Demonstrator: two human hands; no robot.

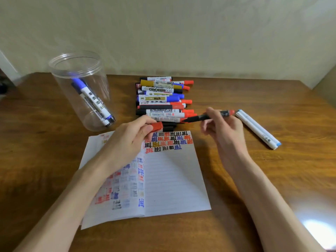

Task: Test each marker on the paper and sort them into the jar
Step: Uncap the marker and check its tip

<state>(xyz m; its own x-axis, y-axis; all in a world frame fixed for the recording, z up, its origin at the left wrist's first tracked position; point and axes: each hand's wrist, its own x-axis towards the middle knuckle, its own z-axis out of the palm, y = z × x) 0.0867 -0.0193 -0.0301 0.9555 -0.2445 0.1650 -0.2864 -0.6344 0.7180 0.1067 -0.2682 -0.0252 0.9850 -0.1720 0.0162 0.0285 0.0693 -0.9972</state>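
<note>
desk: brown wood grain, butts against the wall at the far edge; bright glare patch at the near right corner.
wall: plain beige, textured.
paper: open lined notebook lying flat at centre near. The top of the right page is filled with red, blue, black and ochre test marks. The left page shows fainter bleed-through marks.
jar: clear plastic, no lid, upright at far left of the desk, just beyond the paper's top left corner.
jar contents: a blue marker and at least one black one, leaning cap-up inside.
marker pile: stacked on their sides at centre far, just past the paper's top edge. Caps are red, blue, black and ochre.
left hand: over the paper's top left, fingers curled, pinching a red cap.
right hand: raised over the desk right of the paper's top edge, gripping the uncapped marker mid-barrel.
uncapped marker: dark barrel, red rear end, roughly level, tip pointing left at the pile's near rows and clear of the page.
cap vs tip: apart, cap lower left of the tip.
white pens: two with light blue ends, side by side on the desk just right of the right hand.
</note>
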